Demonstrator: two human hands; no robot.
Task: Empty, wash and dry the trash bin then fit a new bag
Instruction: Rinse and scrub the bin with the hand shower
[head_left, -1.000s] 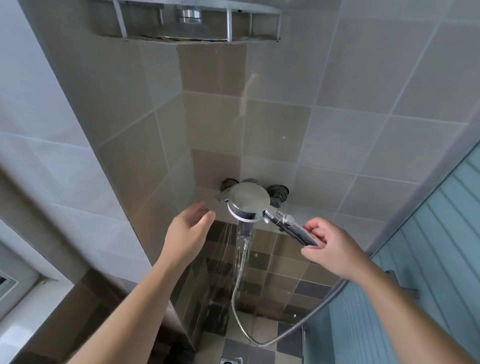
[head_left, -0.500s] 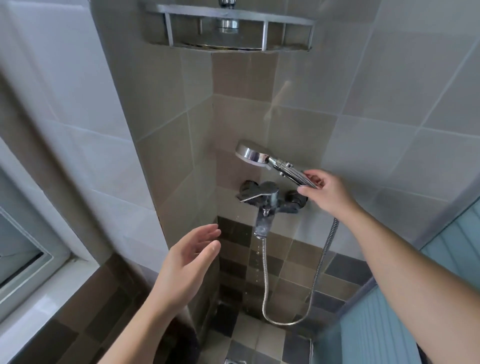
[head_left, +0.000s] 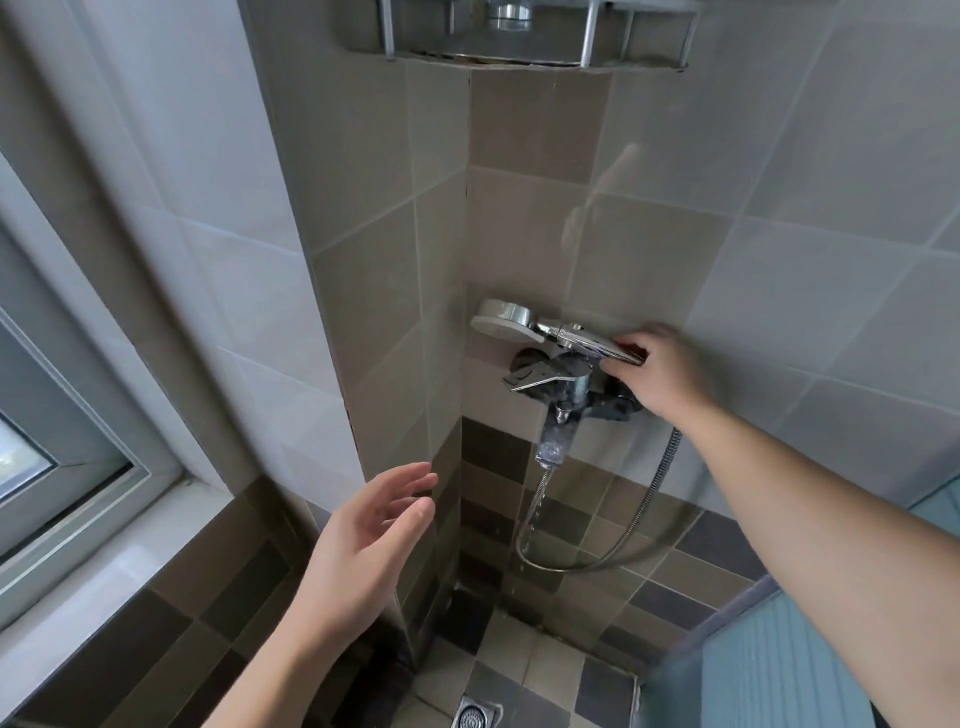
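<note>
My right hand (head_left: 657, 371) grips the handle of a chrome shower head (head_left: 506, 318) and holds it level just above the wall mixer tap (head_left: 561, 382). The round face of the shower head points down. Water drips from the tap spout (head_left: 551, 449) toward the floor. A metal hose (head_left: 639, 512) loops down from under my right hand. My left hand (head_left: 366, 535) hovers open and empty in front of the tiled corner, lower left of the tap. No trash bin is in view.
A chrome corner shelf (head_left: 535, 39) hangs at the top. A window frame (head_left: 78, 467) and white sill (head_left: 98, 587) are on the left. A floor drain (head_left: 475, 714) sits at the bottom, and a blue ribbed panel (head_left: 789, 670) stands lower right.
My right hand has raised the shower head from in front of the tap to just above it. The spray from the shower head has stopped. My left hand has dropped lower.
</note>
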